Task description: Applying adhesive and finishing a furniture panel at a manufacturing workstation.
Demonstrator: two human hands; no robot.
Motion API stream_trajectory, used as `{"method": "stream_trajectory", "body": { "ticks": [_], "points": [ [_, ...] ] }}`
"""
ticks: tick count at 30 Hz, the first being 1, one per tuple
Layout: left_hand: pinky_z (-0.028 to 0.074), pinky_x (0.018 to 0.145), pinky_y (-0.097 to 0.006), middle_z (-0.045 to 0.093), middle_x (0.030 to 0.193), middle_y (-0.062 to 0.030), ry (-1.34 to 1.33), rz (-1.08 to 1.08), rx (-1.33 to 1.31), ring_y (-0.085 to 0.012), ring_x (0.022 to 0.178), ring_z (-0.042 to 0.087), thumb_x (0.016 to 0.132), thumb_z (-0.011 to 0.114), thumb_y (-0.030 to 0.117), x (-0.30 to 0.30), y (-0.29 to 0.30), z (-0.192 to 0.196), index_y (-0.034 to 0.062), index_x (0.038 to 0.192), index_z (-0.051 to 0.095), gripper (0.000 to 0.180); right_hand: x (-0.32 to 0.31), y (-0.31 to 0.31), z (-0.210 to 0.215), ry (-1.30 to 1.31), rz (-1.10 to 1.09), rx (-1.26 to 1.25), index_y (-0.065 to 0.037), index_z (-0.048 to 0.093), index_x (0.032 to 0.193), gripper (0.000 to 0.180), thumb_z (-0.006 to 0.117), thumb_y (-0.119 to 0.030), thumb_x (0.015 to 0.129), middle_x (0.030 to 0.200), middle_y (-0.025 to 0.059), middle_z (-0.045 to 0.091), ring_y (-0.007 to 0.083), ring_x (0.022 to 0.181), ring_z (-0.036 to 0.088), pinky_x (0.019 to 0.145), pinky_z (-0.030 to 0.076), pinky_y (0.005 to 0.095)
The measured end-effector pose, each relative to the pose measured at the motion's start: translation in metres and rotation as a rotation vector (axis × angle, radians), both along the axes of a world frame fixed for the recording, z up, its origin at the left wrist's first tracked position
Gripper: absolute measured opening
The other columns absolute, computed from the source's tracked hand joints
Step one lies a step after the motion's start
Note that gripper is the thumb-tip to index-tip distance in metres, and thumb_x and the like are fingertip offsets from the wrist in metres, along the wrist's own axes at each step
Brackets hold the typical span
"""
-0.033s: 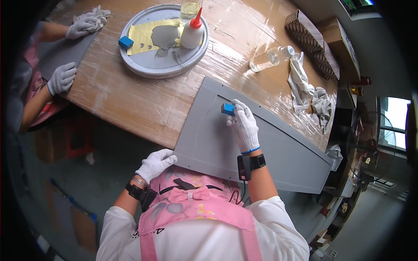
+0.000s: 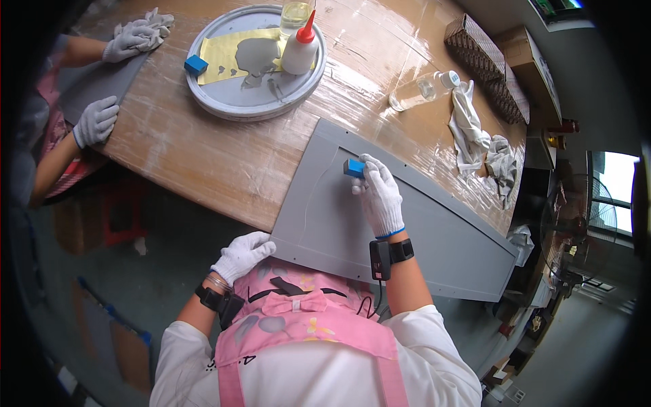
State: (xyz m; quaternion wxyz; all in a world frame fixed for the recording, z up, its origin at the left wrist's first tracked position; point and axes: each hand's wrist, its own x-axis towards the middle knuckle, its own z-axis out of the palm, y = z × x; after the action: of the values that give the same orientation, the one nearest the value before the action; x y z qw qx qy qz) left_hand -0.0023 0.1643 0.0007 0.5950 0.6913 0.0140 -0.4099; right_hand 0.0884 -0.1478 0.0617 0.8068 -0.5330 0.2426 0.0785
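Observation:
A long grey panel (image 2: 434,241) with a raised border and small holes lies across the table's near edge, over my lap. My gloved right hand (image 2: 381,200) is above its recessed face, pinching a small blue block (image 2: 353,167) between thumb and fingers. The block's grey side faces left; I cannot tell whether it touches the panel. At the panel's near left corner, my gloved left hand (image 2: 245,258) has its fingers together and curled at the edge. A faint curved line runs over the panel's left part.
On the film-covered table (image 2: 203,169) stands a round grey lid (image 2: 203,102) bearing yellow sandpaper (image 2: 215,55), grey paste, a red-tipped squeeze bottle (image 2: 298,55) and another blue block (image 2: 196,65). A clear bottle (image 2: 413,93) and rags (image 2: 468,129) lie right. A co-worker's gloved hands (image 2: 97,122) are left.

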Motion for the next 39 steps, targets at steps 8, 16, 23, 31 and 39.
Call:
{"method": "stream_trajectory", "body": {
  "ticks": [8,16,23,31,39],
  "points": [
    [0.049,0.095,-0.032,0.067,0.113,-0.0122,0.077,0.041,-0.055,-0.0185,0.106,0.062,0.094,0.065,0.035,-0.003,0.001,-0.007,-0.0047,0.124,0.058,0.051,0.016,-0.003,-0.015,-0.037,0.102,-0.304,0.006,0.048,0.136,0.041,0.052,-0.013,0.099,0.100,0.0088,0.059,0.0133,0.079,0.061,0.076,0.053,0.0263],
    [0.049,0.096,-0.033,0.067,0.115,-0.0134,0.172,0.099,-0.152,-0.0194,0.109,0.062,0.093,0.068,0.033,-0.007,0.002,-0.018,-0.0051,0.124,0.058,0.049,0.029,0.002,-0.016,-0.123,0.199,-0.577,0.003,0.049,0.137,0.040,0.048,-0.010,0.099,0.112,0.0116,0.062,0.0135,0.087,0.064,0.079,0.054,0.0266],
    [0.050,0.091,-0.031,0.068,0.109,-0.0105,0.133,0.112,-0.167,-0.0160,0.103,0.063,0.094,0.068,0.030,-0.008,0.003,-0.018,-0.0037,0.121,0.060,0.044,0.034,0.011,-0.013,-0.131,0.219,-0.707,0.002,0.050,0.136,0.039,0.048,-0.009,0.099,0.117,0.0115,0.061,0.0141,0.088,0.064,0.079,0.055,0.0271],
    [0.050,0.087,-0.029,0.069,0.103,-0.0071,0.181,0.151,-0.261,-0.0122,0.097,0.062,0.093,0.069,0.025,-0.009,0.003,-0.021,-0.0030,0.116,0.062,0.036,0.036,0.009,-0.019,-0.134,0.215,-0.713,0.001,0.051,0.136,0.038,0.049,-0.010,0.100,0.119,0.0109,0.060,0.0143,0.088,0.063,0.079,0.054,0.0276],
    [0.050,0.088,-0.028,0.070,0.102,-0.0060,0.182,0.139,-0.265,-0.0112,0.097,0.062,0.094,0.067,0.022,-0.007,0.004,-0.019,-0.0028,0.116,0.062,0.033,0.038,0.009,-0.018,-0.141,0.247,-0.700,0.002,0.051,0.136,0.038,0.049,-0.010,0.100,0.121,0.0116,0.059,0.0141,0.088,0.062,0.079,0.054,0.0274]
  ]
}}
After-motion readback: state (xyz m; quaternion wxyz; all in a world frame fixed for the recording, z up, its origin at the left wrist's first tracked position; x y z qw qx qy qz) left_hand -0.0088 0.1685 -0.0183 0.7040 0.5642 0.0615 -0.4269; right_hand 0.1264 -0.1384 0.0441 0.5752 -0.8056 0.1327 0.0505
